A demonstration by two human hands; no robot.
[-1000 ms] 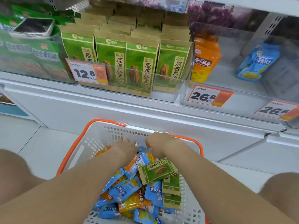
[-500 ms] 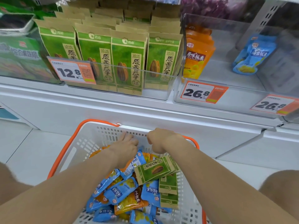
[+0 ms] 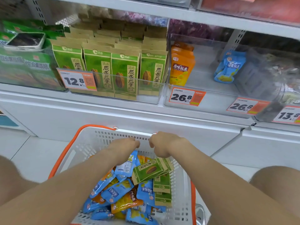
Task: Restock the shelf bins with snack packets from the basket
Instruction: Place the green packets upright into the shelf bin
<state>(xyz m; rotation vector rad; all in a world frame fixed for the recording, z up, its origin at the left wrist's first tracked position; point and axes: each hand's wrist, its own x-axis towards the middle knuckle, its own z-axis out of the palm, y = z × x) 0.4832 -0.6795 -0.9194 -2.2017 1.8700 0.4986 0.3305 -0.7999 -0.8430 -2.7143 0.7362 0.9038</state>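
Left hand (image 3: 125,146) and right hand (image 3: 164,143) sit side by side at the far wall of the basket (image 3: 103,138), lower centre. I cannot tell whether their fingers clamp anything. Snack packets (image 3: 116,190) lie heaped in the basket, bottom centre.

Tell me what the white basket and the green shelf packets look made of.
White slotted basket: likely moulded plastic, slightly glossy, with punched slots and orange rim. Green upright shelf packets: seemingly matt kraft paper, brown creased tops; lining not visible.

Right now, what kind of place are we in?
Probably a shop: orange price tags front clear shelf bins of sunflower seed packets, and a shopping basket sits below them.
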